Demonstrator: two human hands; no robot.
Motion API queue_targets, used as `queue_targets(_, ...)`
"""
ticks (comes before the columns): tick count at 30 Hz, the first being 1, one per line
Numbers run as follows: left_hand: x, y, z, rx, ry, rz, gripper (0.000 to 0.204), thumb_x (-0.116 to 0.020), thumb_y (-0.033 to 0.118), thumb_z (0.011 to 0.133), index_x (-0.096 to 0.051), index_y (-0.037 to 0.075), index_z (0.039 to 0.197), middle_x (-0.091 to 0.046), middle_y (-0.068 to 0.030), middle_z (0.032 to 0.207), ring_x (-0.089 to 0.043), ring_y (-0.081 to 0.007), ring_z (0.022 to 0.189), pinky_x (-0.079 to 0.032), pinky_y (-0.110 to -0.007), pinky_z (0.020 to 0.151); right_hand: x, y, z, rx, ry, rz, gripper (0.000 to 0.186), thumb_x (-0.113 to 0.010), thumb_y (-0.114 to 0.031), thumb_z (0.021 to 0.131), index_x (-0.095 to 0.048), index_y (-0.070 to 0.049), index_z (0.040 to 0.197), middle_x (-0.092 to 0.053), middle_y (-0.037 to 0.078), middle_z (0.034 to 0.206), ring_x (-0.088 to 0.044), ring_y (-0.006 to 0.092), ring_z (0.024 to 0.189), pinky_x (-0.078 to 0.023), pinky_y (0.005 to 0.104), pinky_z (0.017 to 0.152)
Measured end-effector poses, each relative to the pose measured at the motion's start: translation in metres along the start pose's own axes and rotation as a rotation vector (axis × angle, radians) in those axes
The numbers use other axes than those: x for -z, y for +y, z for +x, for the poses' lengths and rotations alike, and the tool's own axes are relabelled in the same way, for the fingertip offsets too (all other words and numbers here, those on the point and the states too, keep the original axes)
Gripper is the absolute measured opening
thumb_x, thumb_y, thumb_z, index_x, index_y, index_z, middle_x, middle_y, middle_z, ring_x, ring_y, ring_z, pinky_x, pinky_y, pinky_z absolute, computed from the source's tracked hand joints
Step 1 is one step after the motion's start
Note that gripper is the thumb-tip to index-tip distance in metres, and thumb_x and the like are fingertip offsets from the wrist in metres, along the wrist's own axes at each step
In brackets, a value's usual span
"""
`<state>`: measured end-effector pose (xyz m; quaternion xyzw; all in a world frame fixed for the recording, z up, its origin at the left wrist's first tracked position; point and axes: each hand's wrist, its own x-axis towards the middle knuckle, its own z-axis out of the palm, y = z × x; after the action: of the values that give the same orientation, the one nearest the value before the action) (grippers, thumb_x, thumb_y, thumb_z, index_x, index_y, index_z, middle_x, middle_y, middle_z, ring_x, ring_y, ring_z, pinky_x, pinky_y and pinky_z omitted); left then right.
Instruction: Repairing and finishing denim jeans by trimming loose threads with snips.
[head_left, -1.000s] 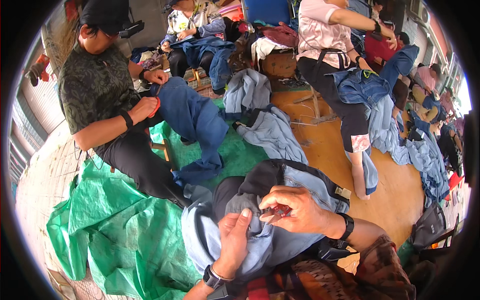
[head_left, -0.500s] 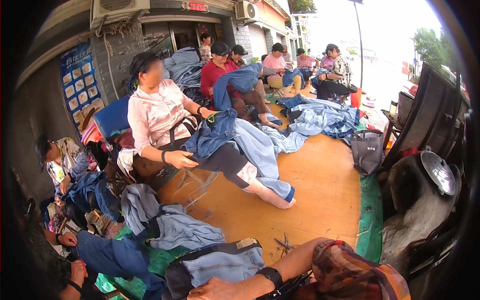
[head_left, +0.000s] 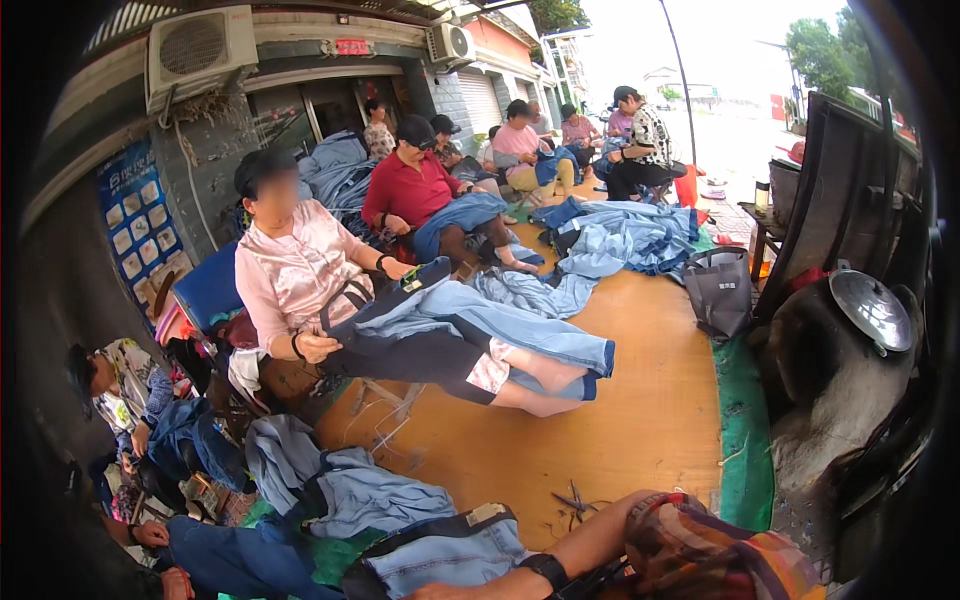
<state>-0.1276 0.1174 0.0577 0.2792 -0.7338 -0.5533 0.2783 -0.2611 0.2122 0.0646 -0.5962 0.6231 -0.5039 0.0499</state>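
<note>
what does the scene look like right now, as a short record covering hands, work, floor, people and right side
right hand: at the lower edge, partly cut off, apparently on the near jeans
left hand: not in view
near jeans: light blue, dark trim, tan tag
floor: orange board, dark tool on it
people: several seated; worker in pink shirt holds up jeans
right side: grey bag, round metal lid
</note>
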Motion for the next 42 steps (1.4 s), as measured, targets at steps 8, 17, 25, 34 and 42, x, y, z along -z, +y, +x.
queue_targets(8,0.001,0.011,-0.004,0.002,-0.061,-0.005,0.021,-0.059,0.018,0.089,-0.062,-0.003,0.09,-0.06,-0.0083,0.084,-0.052,-0.016,0.073,-0.043,-0.029,0.068,0.007,-0.022,-0.013,-0.053,-0.022,-0.257,0.019,-0.059,-0.024,0.084,-0.051,-0.007,0.087,-0.057,0.014,0.069,-0.059,0.0328,0.064,-0.044,0.0415,0.054)
queue_targets(17,0.007,-0.005,0.004,0.075,-0.234,0.057,0.019,-0.062,0.018,0.088,-0.059,0.0,0.082,-0.055,-0.0045,0.08,-0.047,-0.0121,0.072,-0.041,-0.028,0.066,0.004,0.0,-0.01,-0.227,-0.043,0.119,0.014,-0.059,-0.011,0.083,-0.048,-0.002,0.086,-0.057,0.015,0.074,-0.058,0.0346,0.071,-0.046,0.0403,0.061)
queue_targets(25,-0.003,-0.032,0.006,-0.069,-0.087,-0.412,0.01,-0.061,0.008,0.089,-0.061,0.002,0.081,-0.056,0.0048,0.073,-0.044,-0.0025,0.065,-0.036,-0.019,0.057,0.027,0.013,-0.002,-0.369,-0.044,0.236,0.023,-0.065,-0.018,0.085,-0.053,-0.002,0.096,-0.059,0.008,0.081,-0.059,0.0171,0.076,-0.048,0.031,0.066)
queue_targets(34,0.003,-0.051,0.011,0.08,-0.143,-0.603,0.015,-0.061,0.01,0.088,-0.064,-0.002,0.097,-0.066,-0.0041,0.092,-0.058,-0.01,0.08,-0.045,-0.023,0.075,0.019,0.006,-0.011,-0.123,-0.057,0.031,0.026,-0.071,-0.013,0.078,-0.058,-0.005,0.099,-0.059,0.008,0.087,-0.06,0.025,0.077,-0.048,0.0337,0.065)
queue_targets(42,-0.003,-0.045,0.015,0.108,-0.188,-0.843,0.02,-0.061,0.011,0.087,-0.063,-0.002,0.102,-0.066,-0.0096,0.1,-0.061,-0.0173,0.092,-0.044,-0.029,0.086,0.01,0.012,-0.009,-0.091,-0.025,-0.014,0.03,-0.075,-0.013,0.073,-0.062,-0.004,0.098,-0.062,0.01,0.086,-0.061,0.0256,0.076,-0.048,0.0349,0.065)
